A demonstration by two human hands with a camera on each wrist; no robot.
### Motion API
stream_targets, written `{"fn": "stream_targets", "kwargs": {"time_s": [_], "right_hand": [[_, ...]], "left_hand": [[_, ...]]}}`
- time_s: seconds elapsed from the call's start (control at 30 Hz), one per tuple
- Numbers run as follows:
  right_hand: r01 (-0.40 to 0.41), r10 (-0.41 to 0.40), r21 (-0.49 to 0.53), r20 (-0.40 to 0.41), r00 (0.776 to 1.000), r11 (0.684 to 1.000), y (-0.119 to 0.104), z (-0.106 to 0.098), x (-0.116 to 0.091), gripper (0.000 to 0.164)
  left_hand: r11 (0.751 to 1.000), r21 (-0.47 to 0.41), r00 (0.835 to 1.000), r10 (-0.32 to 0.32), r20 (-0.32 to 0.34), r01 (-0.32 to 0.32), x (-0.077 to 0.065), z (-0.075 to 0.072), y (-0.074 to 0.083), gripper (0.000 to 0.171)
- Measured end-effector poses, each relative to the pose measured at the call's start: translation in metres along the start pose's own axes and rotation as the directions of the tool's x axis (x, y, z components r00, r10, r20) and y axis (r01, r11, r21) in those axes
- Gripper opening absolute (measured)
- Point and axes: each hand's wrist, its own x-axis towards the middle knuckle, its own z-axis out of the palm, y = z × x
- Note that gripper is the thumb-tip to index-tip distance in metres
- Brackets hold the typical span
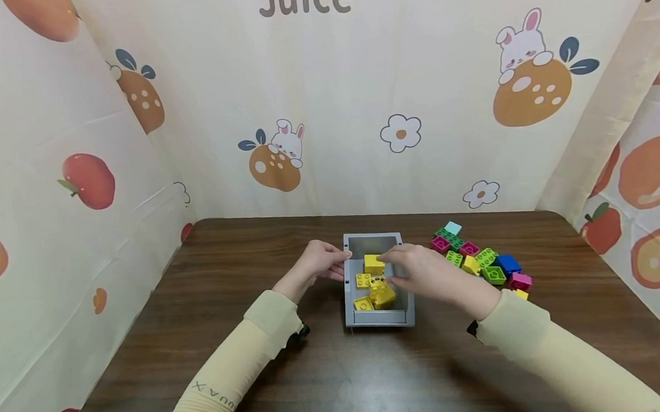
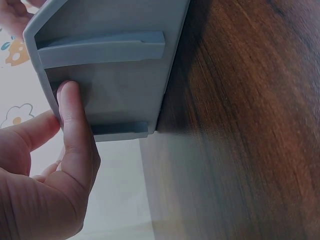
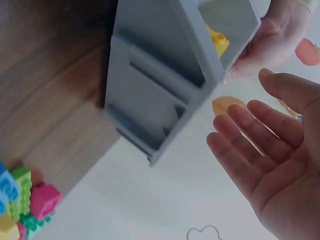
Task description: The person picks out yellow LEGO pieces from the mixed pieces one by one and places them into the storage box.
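A grey bin (image 1: 380,318) stands on the table in the head view, with several yellow toy building bricks (image 1: 383,296) inside. At its left wall, my left hand (image 1: 323,260) pinches the rim between thumb and fingers; the left wrist view shows that hand (image 2: 55,175) with a finger against the bin's outer side (image 2: 115,90). My right hand (image 1: 425,271) hovers over the bin's right edge. In the right wrist view this hand (image 3: 272,155) holds nothing, its fingers loosely extended, beside the bin (image 3: 155,60).
Right of the bin lies a loose pile of bricks, among them green (image 1: 493,276), blue (image 1: 507,263), magenta (image 1: 519,281) and light blue (image 1: 453,227) ones. The brown wooden table (image 1: 295,384) meets a printed curtain (image 1: 339,167) at the back and sides.
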Motion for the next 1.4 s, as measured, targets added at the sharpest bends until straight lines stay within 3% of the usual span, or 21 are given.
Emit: {"fn": "stream_targets", "kwargs": {"time_s": [0.2,0.53,0.83,1.4], "right_hand": [[-0.005,0.004,-0.018,-0.040,0.999,1.000,0.002,-0.016,-0.003,0.043],[0.015,-0.029,-0.084,-0.176,0.984,0.996,0.017,-0.033,-0.018,0.045],[-0.127,0.114,-0.075,-0.155,0.981,0.989,0.032,-0.048,-0.038,0.053],[-0.232,0.228,-0.007,-0.163,0.960,0.973,0.072,-0.050,-0.079,0.055]], "left_hand": [[1.000,-0.009,1.000,0.013,-0.007,-0.013,0.000,0.000,-0.001,0.037],[1.000,-0.012,1.000,0.011,-0.007,-0.011,0.001,0.000,-0.002,0.035],[1.000,-0.010,1.000,-0.001,-0.016,0.001,-0.001,0.000,-0.002,0.033],[1.000,-0.014,1.000,-0.005,-0.031,0.005,-0.001,-0.003,-0.003,0.029]]}}
